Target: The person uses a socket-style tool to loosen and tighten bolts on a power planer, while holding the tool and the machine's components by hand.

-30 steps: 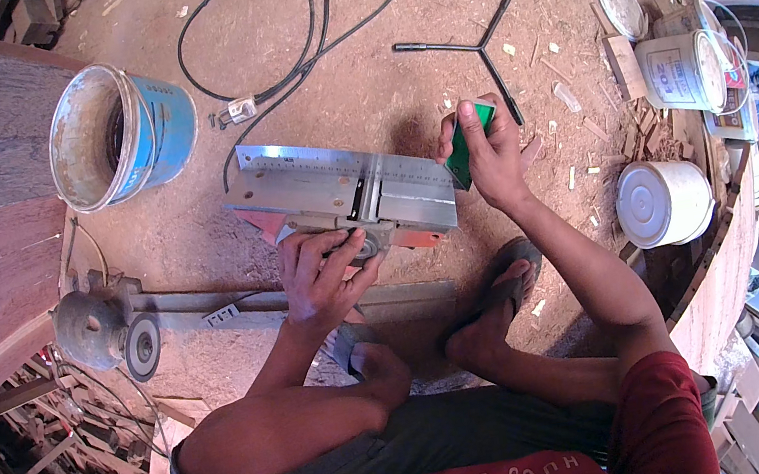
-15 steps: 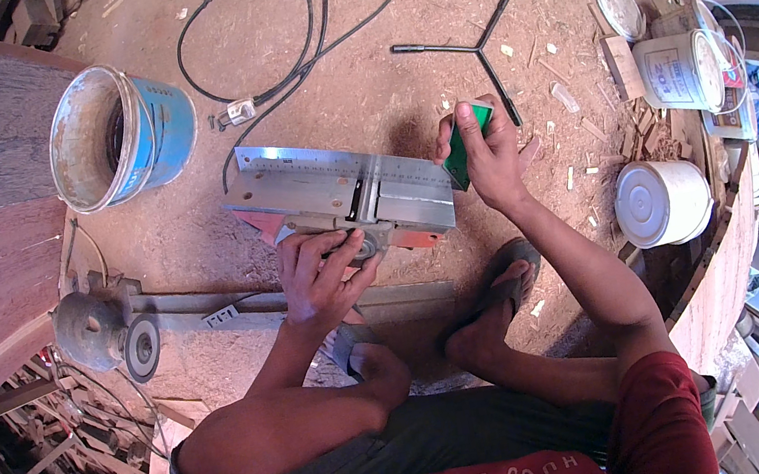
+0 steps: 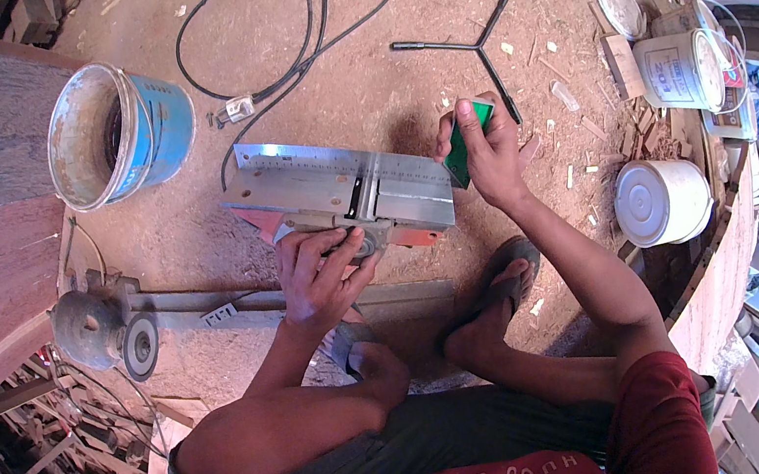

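Your left hand (image 3: 322, 281) is on the metal planer (image 3: 308, 194); your right hand (image 3: 484, 146) holds a green piece (image 3: 458, 157).
Your left fingers bend over the planer's near side, though you cannot tell how firmly they close; your right thumb presses the green piece against your fingers, just beside the planer's right end, contact unclear. The planer sits in front of your feet, flat bed up, its long axis slanting from far left to near right, its raised fence (image 3: 287, 155) along the far edge. Beyond it, sawdust-strewn floor (image 3: 310, 114) spreads between a blue bucket (image 3: 168, 126) at left and a black three-armed wrench (image 3: 480, 47) at far right. A black cable (image 3: 365, 18) loops on the far side; a grinder (image 3: 86, 328) bounds your near left, a white lidded bucket (image 3: 677, 200) your right.
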Motion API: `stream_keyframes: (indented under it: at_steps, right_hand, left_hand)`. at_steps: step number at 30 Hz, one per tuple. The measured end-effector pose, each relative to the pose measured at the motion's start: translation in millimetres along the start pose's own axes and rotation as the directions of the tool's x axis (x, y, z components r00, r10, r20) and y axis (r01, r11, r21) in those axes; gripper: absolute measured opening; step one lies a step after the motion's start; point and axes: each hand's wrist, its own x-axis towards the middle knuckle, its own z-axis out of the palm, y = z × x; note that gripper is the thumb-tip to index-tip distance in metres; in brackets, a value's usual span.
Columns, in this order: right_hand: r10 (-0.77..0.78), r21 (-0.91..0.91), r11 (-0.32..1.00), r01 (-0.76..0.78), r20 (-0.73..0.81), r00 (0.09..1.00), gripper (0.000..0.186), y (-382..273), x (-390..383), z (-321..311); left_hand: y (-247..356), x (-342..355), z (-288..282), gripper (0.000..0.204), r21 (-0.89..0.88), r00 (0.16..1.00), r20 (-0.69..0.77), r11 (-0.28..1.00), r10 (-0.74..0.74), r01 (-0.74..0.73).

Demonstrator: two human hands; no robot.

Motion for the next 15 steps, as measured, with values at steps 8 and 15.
stream_keyframes:
  at_steps: [8, 15]
  right_hand:
    - [0.011, -0.014, 1.0, -0.011, -0.006, 1.0, 0.027, -1.4, -0.7, -0.7]
    - [0.001, 0.008, 1.0, -0.001, -0.008, 1.0, 0.026, -1.3, -1.2, 0.6]
  left_hand:
    - [-0.7, -1.8, 0.7, 0.055, -0.012, 1.0, 0.008, 1.0, -0.004, 0.004]
    - [0.3, 0.4, -1.3, 0.053, -0.005, 1.0, 0.007, 1.0, 0.0, 0.0]
